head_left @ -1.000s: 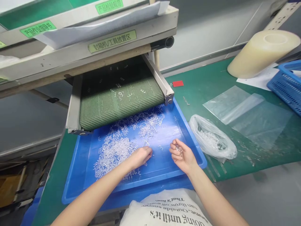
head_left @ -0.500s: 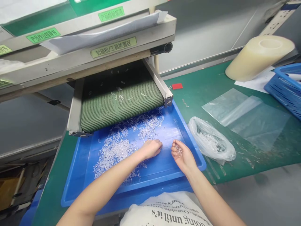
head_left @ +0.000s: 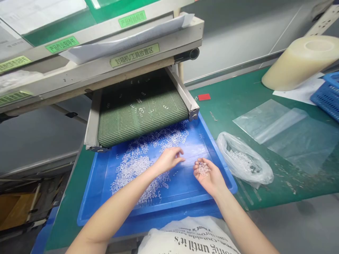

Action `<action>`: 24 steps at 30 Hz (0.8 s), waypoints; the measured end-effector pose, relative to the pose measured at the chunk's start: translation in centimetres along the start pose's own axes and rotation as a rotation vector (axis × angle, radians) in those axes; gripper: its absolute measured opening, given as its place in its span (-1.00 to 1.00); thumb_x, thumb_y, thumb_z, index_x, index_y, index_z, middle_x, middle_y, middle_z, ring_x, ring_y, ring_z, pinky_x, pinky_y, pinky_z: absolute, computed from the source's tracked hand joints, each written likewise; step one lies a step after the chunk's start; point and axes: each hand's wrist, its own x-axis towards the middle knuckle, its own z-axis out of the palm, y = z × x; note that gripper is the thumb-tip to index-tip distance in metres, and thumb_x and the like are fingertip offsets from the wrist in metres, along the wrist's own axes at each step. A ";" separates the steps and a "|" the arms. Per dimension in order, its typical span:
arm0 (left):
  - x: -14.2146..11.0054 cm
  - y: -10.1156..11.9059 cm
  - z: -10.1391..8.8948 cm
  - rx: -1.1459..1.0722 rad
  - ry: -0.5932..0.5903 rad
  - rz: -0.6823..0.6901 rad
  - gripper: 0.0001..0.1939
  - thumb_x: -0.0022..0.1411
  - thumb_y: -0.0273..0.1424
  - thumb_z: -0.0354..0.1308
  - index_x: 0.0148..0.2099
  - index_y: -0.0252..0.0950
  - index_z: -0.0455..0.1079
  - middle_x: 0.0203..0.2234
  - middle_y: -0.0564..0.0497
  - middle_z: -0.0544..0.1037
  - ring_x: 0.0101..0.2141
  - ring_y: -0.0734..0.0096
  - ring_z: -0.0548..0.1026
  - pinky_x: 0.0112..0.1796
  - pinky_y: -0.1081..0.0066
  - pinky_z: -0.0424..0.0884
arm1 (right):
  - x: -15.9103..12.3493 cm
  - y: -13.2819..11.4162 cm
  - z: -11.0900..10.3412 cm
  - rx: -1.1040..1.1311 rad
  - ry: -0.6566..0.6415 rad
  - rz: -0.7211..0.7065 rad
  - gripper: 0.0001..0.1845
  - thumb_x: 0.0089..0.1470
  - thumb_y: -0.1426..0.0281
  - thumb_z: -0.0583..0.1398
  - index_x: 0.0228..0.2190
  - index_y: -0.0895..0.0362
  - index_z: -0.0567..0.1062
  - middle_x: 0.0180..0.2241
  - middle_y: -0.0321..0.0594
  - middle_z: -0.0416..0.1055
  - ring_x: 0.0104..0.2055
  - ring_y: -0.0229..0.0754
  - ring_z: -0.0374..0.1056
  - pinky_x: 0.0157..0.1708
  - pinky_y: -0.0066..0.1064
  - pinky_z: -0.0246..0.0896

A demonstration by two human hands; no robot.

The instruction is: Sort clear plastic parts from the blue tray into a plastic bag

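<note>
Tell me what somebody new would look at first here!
Probably the big blue tray, with its glittery heap of tiny clear pieces below the end of the green conveyor belt. Next, perhaps, the right hand over the tray, cupping more pieces. Then the fat cream-coloured roll on the table's far right.

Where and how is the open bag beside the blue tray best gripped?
Probably by the rim of the bag: come from above and pinch opposite sides, since its mouth gapes upward and the thin walls look limp around the clear pieces. The right hand is nearer, but its cupped palm holds similar pieces and would need emptying first.
</note>
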 end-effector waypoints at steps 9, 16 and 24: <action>-3.7 -2.7 4.1 0.329 -0.097 -0.287 -0.79 0.05 -0.30 0.07 -0.30 -0.34 0.25 -0.37 -0.09 0.40 -0.34 0.23 0.39 -0.41 0.40 0.26 | 0.3 0.3 0.4 -0.084 0.047 -0.059 -0.96 -0.23 0.49 0.19 -0.62 0.22 0.43 -0.65 -0.28 0.30 -0.62 -0.38 0.20 -0.66 -0.60 0.17; -3.4 -3.0 4.6 0.248 -0.107 -0.160 -0.87 0.10 -0.50 -0.09 -0.36 -0.33 0.28 -0.43 -0.06 0.39 -0.38 0.32 0.37 -0.35 0.40 0.26 | 0.1 0.5 0.2 -0.126 0.034 -0.112 -0.94 -0.26 0.49 0.21 -0.61 0.25 0.45 -0.64 -0.27 0.31 -0.62 -0.37 0.20 -0.67 -0.60 0.16; -1.8 -1.0 1.6 -0.198 -0.057 -0.226 -0.88 -0.01 -0.42 0.02 -0.45 -0.33 0.36 -0.59 0.06 0.43 -0.53 0.48 0.36 -0.46 0.51 0.25 | 0.4 0.8 0.4 -0.177 0.076 -0.116 -0.90 -0.15 0.54 0.13 -0.52 0.28 0.47 -0.59 -0.21 0.37 -0.56 -0.29 0.29 -0.56 -0.52 0.24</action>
